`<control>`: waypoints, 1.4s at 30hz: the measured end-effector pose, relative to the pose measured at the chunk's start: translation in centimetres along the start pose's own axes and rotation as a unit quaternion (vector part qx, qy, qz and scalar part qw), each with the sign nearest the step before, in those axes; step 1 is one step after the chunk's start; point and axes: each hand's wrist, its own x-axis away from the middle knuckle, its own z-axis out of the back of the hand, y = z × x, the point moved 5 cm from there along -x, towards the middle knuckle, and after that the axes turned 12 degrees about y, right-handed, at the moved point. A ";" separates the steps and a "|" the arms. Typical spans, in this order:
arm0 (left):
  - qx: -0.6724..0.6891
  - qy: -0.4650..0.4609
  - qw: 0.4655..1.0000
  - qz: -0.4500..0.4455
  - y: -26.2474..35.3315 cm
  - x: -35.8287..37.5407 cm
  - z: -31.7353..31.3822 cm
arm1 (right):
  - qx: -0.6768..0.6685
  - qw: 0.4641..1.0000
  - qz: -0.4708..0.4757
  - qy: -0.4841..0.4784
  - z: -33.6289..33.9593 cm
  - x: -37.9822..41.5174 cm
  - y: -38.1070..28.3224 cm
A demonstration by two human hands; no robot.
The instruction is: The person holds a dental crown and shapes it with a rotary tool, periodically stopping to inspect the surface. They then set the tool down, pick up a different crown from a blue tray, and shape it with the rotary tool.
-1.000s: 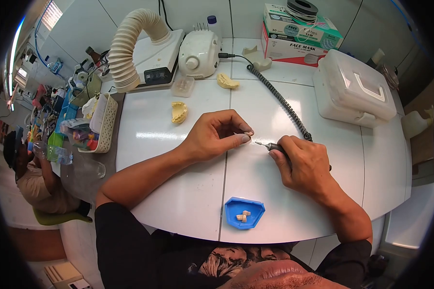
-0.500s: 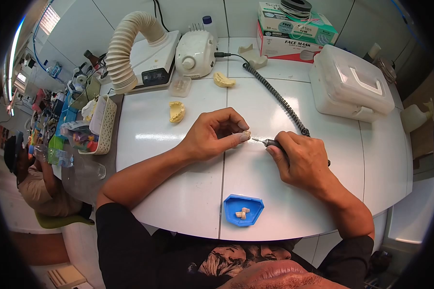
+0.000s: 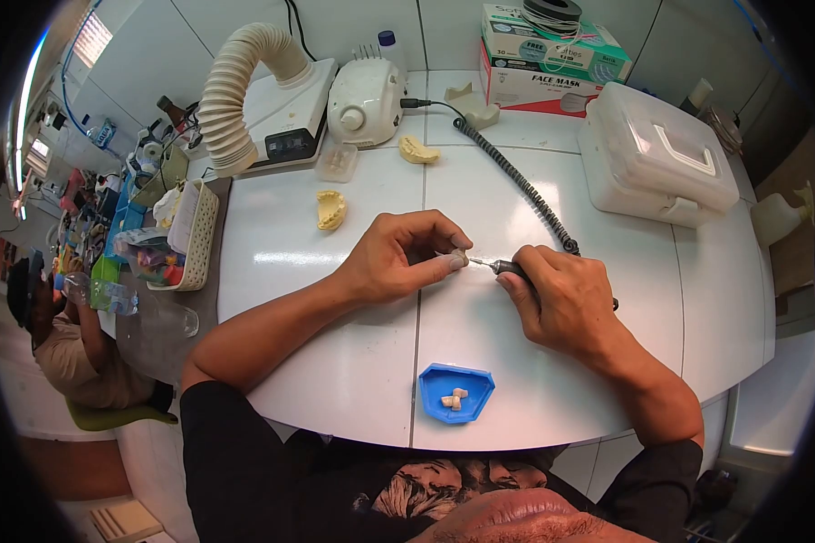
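My left hand (image 3: 394,260) pinches a small tooth-coloured dental crown (image 3: 461,254) between thumb and fingertips, which cover part of it. Wrapped in the fingers of my right hand (image 3: 566,294) is a dark rotary handpiece (image 3: 509,268), pointing left. Its thin bur (image 3: 480,262) meets the crown's edge in this view. Nearer my body lies a blue angular dish (image 3: 433,382) with several tooth-coloured pieces (image 3: 455,399) in it. Beyond my left hand sit two yellowish dental casts, one curved cast (image 3: 331,210) and another cast (image 3: 418,150) farther back.
A coiled cord (image 3: 525,185) runs from the white control unit (image 3: 367,104) to the handpiece. A ribbed suction hose (image 3: 226,100) arches at the back left. Mask boxes (image 3: 543,86) and a white case (image 3: 656,158) stand back right. A person (image 3: 86,353) sits far left.
The bur has moved slightly left, from just short of the crown up to its edge. The crown has turned a little in my left fingers.
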 end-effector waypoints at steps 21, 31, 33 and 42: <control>-0.069 0.004 0.997 -0.033 0.3 0.1 -0.2 | 0.015 0.999 -0.015 -0.025 -0.6 0.4 -0.9; -0.038 0.013 0.998 -0.041 -0.3 0.0 -0.3 | 0.009 0.999 -0.022 -0.034 -0.5 0.4 -0.8; -0.062 0.001 0.997 -0.036 0.0 -0.1 -0.3 | 0.013 0.999 -0.021 -0.034 -0.6 0.4 -0.7; -0.106 0.014 0.994 -0.038 0.8 0.2 -0.6 | 0.032 0.999 -0.022 -0.036 -0.7 0.3 -1.0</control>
